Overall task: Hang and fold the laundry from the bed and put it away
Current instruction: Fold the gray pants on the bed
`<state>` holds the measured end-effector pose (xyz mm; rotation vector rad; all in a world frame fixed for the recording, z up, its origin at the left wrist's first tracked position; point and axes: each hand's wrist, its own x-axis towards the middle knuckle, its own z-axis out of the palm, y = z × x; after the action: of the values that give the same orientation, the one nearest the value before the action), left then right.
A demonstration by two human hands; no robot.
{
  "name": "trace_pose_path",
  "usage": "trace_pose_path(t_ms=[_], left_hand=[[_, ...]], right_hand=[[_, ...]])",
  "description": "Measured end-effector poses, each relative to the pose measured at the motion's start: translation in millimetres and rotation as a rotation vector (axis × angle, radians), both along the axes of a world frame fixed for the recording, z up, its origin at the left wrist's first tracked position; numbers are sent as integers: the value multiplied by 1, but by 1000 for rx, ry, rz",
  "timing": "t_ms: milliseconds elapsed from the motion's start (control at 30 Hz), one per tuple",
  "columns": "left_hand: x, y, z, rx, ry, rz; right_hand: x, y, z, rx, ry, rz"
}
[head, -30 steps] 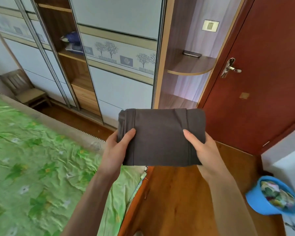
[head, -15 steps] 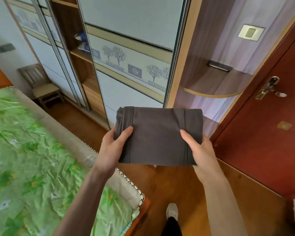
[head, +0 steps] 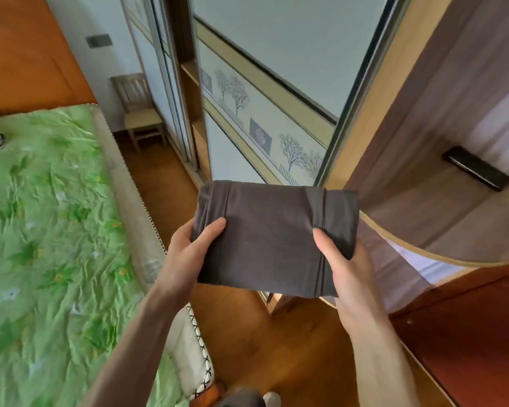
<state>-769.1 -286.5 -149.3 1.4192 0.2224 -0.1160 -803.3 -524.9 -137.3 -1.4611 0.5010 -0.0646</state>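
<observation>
Holding the folded dark garment (head: 276, 239) level in front of the wardrobe (head: 265, 92), we grip it from both short ends: the left hand (head: 188, 254) clamps one end with its thumb on top, and the right hand (head: 344, 268) clamps the other the same way. It is lifted clear of the bed (head: 41, 230), which lies to the wardrobe's left across a strip of wooden floor (head: 165, 183).

We judge the step in hand to be carrying it to storage. To do that well, we should keep both thumbs pressing down so the folds stay stacked and the bundle flat.

The wardrobe's open gap (head: 188, 92), left of its sliding door, looks narrow, so we should enter it squarely. The curved corner shelf (head: 441, 224), right of the wardrobe, juts close to the garment's right edge; its rim could catch the cloth.
</observation>
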Motion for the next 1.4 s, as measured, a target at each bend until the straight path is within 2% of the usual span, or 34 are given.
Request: trace_pose_path(t_ms=[367,533,700,900,1400], left_hand=[[32,70,8,-12,79,412],[79,99,3,-77,65,527],[152,142,7,-149,53,603],[234,203,19,-123,22,642],[352,292,34,-69,21,716]], right_hand=[[127,77,-3,53,11,475],[201,120,4,76,5,571],[290,172,16,39,-30,605],[376,237,27,64,-68,637],[515,337,31,14,-34,697]])
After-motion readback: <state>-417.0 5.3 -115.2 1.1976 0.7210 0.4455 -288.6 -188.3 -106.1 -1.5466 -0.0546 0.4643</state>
